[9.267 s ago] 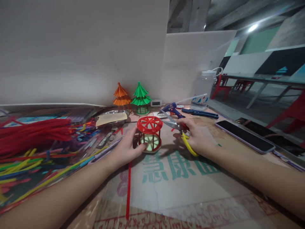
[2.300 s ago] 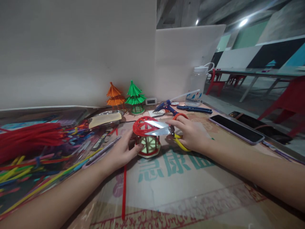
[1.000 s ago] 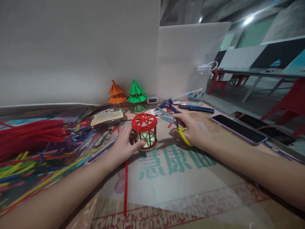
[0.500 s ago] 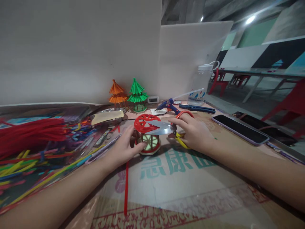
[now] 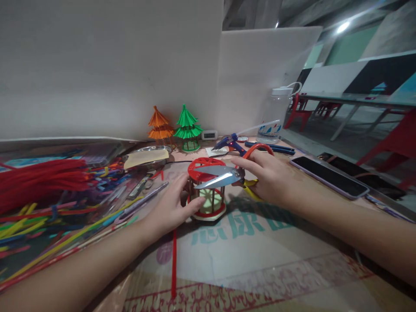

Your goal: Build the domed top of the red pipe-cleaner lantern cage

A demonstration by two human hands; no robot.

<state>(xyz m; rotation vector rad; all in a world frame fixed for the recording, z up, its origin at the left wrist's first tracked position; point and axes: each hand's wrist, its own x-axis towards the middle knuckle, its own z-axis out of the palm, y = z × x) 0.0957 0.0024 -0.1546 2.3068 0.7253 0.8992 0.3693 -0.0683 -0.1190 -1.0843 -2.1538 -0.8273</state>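
A small round cage-like model (image 5: 212, 207) with a red spoked top, brown posts and a red and pale green base stands upright at the centre. My left hand (image 5: 173, 201) grips its left side, thumb in front and fingers behind. In my right hand (image 5: 266, 175) are scissors (image 5: 224, 178) with red and yellow handles; their blades are parted and lie over the front of the red top. A red pipe cleaner (image 5: 174, 264) lies on the table below my left hand.
Orange (image 5: 159, 125) and green (image 5: 188, 128) tree-like models stand behind. A glue gun (image 5: 232, 142), bottle (image 5: 271, 115) and phone (image 5: 328, 177) are at the right. Red pipe cleaners (image 5: 45, 180) and a metal dish (image 5: 149, 157) are at the left.
The model has shifted slightly right and nearer, with my left hand on it. The scissors have turned, and their blades are spread wider over the red top.
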